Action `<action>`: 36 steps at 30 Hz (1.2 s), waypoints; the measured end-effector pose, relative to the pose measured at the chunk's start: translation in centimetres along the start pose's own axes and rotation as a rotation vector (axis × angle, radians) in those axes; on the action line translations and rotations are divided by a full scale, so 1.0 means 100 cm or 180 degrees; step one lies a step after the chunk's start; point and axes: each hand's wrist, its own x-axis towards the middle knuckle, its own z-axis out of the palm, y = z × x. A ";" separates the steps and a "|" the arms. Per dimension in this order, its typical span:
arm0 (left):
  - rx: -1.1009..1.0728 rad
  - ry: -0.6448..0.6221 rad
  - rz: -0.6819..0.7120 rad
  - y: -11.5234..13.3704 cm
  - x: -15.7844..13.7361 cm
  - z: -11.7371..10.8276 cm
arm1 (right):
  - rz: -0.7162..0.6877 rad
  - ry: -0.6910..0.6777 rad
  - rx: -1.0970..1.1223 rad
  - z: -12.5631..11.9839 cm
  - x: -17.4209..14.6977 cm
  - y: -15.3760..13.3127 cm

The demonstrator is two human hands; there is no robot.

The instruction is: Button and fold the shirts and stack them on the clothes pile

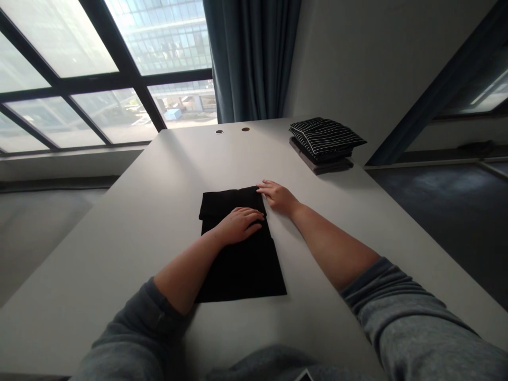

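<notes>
A black garment (242, 270) lies flat on the white table in front of me, its far end folded over into a thicker band. My left hand (240, 225) rests palm down on the cloth near the fold's lower edge, fingers stretched toward the right side. At the far right corner of the fold, my right hand (277, 196) touches the edge with its fingers extended, partly on the table. What kind of garment it is cannot be made out.
A stack of folded clothes (325, 143), striped black on top and grey below, sits at the table's far right. Two round cable holes (245, 129) are set near the far edge of the white table (130, 227). Beyond stand a blue curtain (252, 58) and windows.
</notes>
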 end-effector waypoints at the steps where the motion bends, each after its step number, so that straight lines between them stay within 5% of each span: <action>1: 0.0053 0.0049 -0.0075 0.000 0.000 0.002 | -0.0031 -0.0007 0.0079 0.001 0.001 0.000; 7: 0.0132 -0.0408 -0.0213 0.000 -0.001 0.019 | 0.0167 -0.0683 -0.0018 0.005 0.005 0.001; 12: -0.0330 -0.0572 -0.0123 0.001 -0.007 0.005 | 0.0345 -0.0848 -0.0373 0.004 0.004 -0.006; 15: -0.0433 0.0049 -0.0205 -0.007 -0.032 -0.015 | 0.0329 -0.0689 -0.0508 -0.001 0.003 -0.012; 19: 0.0114 0.1175 -0.1541 -0.038 -0.087 -0.033 | 0.0004 -0.0096 -0.0460 -0.013 0.008 -0.035; 24: 0.0224 0.1297 -0.2828 -0.063 -0.123 -0.026 | -0.0661 -0.0349 0.0191 -0.016 0.041 -0.086; 32: -0.0101 0.1492 -0.3181 -0.049 -0.104 -0.017 | -0.0908 -0.1160 0.0228 0.038 0.150 -0.106; 36: -0.0226 0.1634 -0.2946 -0.052 -0.104 -0.017 | -0.1134 -0.1714 0.0086 0.061 0.180 -0.103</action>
